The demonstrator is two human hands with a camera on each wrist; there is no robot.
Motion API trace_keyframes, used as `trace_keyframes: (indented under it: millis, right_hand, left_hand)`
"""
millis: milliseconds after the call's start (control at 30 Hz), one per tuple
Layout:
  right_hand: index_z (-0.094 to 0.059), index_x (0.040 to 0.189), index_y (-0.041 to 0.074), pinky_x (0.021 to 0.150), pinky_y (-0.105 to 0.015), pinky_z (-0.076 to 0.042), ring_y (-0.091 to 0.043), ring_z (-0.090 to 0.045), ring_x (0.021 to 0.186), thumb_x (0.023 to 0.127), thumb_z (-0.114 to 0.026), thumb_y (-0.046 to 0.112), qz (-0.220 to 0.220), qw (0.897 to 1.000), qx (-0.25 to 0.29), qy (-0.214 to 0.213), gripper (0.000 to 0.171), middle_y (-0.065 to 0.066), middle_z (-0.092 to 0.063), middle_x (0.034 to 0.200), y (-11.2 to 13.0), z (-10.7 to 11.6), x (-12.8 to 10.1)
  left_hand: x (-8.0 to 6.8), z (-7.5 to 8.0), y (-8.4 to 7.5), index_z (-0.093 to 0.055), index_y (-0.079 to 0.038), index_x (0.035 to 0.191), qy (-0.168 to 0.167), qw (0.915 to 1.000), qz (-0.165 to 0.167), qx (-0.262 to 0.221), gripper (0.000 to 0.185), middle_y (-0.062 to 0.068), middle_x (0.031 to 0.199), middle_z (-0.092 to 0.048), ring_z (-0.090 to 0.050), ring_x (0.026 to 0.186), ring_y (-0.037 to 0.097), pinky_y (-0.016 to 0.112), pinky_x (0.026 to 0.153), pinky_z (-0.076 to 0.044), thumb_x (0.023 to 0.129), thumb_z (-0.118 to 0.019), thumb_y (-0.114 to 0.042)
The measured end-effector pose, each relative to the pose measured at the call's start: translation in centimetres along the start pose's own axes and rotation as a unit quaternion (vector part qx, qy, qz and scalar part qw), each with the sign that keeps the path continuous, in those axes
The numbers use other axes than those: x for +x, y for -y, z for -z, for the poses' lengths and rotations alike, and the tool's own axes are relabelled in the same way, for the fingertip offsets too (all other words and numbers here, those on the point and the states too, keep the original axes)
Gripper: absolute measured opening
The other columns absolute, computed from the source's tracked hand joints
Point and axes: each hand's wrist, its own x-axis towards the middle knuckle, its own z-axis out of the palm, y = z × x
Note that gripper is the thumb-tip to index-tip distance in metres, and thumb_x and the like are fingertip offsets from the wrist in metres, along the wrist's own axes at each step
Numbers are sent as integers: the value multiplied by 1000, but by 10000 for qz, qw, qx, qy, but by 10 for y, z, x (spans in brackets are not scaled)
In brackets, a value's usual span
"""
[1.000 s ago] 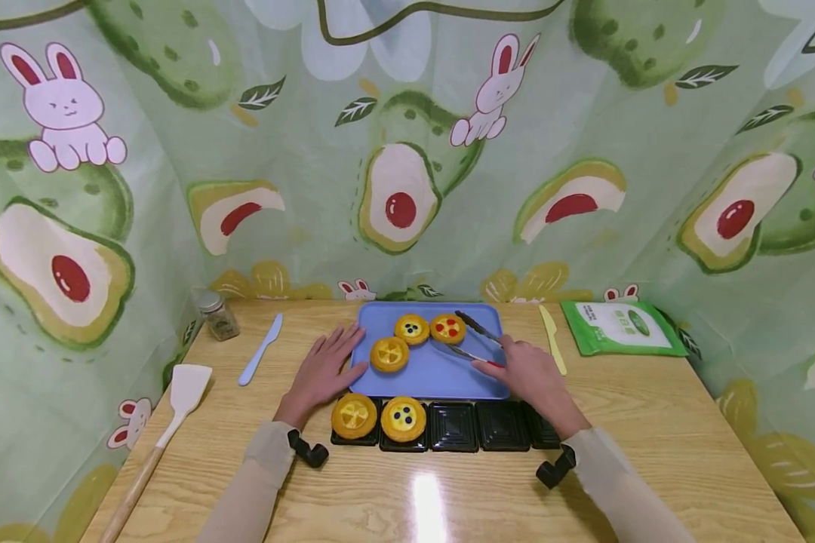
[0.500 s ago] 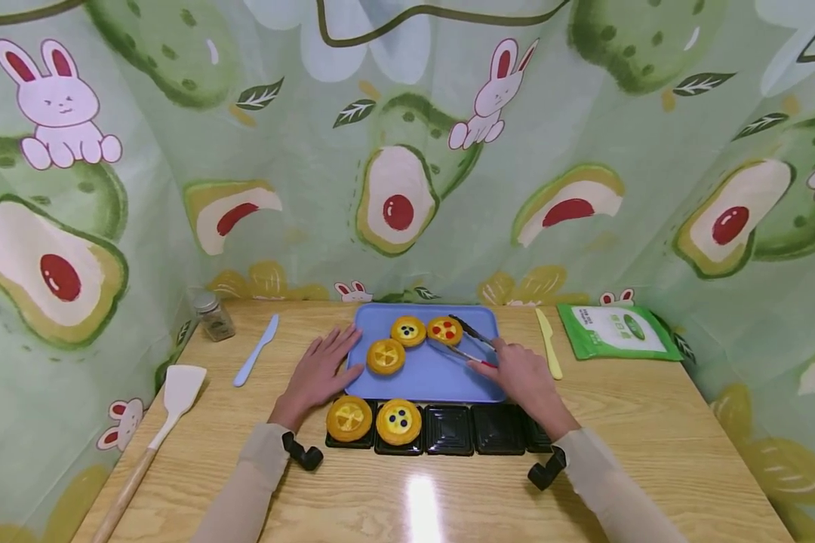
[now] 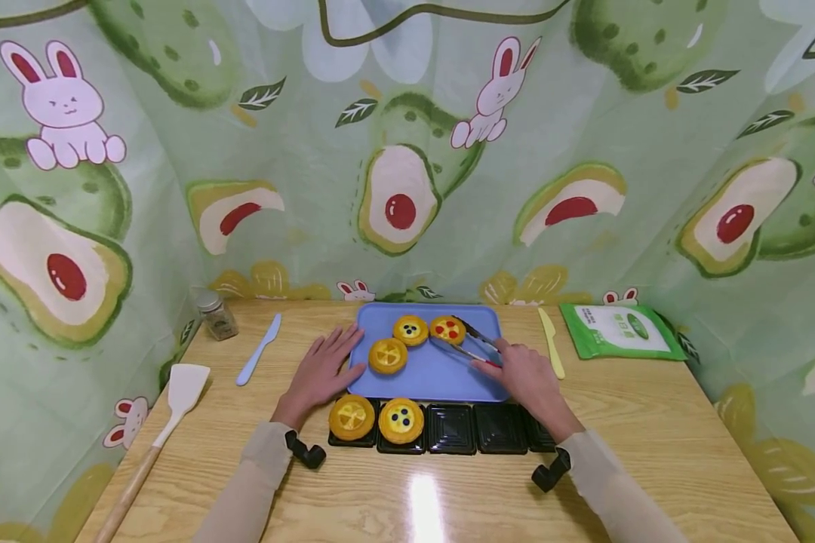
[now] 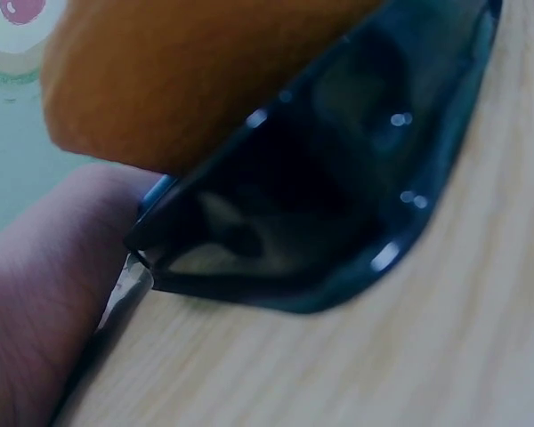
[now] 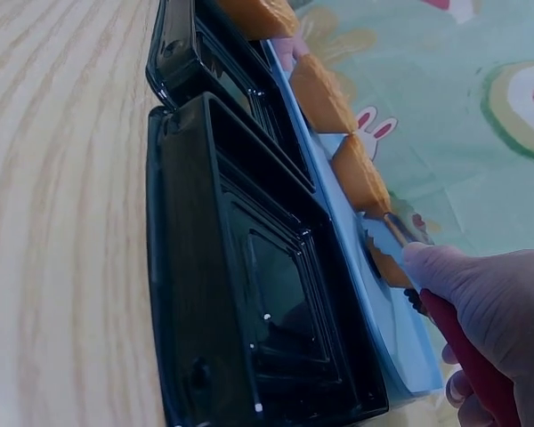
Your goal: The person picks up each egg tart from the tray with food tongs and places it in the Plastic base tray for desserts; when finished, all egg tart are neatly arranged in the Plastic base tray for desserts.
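My left hand (image 3: 322,369) rests at the left edge of the blue tray (image 3: 421,386), fingers spread. My right hand (image 3: 530,377) holds tongs (image 5: 467,356) with red handles. The tongs' dark tips lie on either side of a tart with red pieces on top (image 3: 447,330), which sits on the tray. Beside it are a tart with dark berries (image 3: 410,330) and one with yellow wedges (image 3: 388,356). In front of the tray, a wedge-topped tart (image 3: 352,417) and a berry-topped tart (image 3: 401,421) sit in black boxes; the left wrist view shows one black box (image 4: 320,196) closely.
More black boxes (image 3: 451,430) continue the row rightward, holding no tart. A spice jar (image 3: 217,315), blue knife (image 3: 259,350) and white spatula (image 3: 186,388) lie left. On the right are a yellow knife (image 3: 552,343) and a green packet (image 3: 622,330). A patterned curtain (image 3: 299,226) surrounds the table.
The tongs' tips stay about the red-topped tart, and both hands keep nearly the same places. The whole head view shifts slightly.
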Motion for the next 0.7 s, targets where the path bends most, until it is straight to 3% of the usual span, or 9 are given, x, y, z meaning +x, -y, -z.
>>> trace_keyframes:
  millis: [267,533,700]
  right_hand:
    - [-64,96,8,43,-29,-28,-18,-45,49,90,-73,64,-11,9998,183,-71,56,0,-43,60,0,5,-2]
    - [-59,85,10,43,-29,-26,-17,-43,48,89,-75,62,41,9995,275,-155,54,1,-39,59,1,12,-6]
    - [-68,101,6,44,-29,-26,-17,-42,48,89,-75,62,-19,9994,347,-72,57,2,-39,58,1,18,-13]
  left_hand:
    - [0,2,-1,-25,-30,168,-5,10000,27,-55,75,-7,174,-20,-16,161,28,56,128,-11,104,-45,-64]
    - [2,1,0,-24,-30,168,13,10000,2,40,75,-8,174,-19,-16,161,27,56,128,-12,104,-43,-65]
    - [1,1,0,-27,-27,168,-85,9999,-64,-6,76,-5,173,-22,-18,160,30,58,127,-13,104,-47,-63]
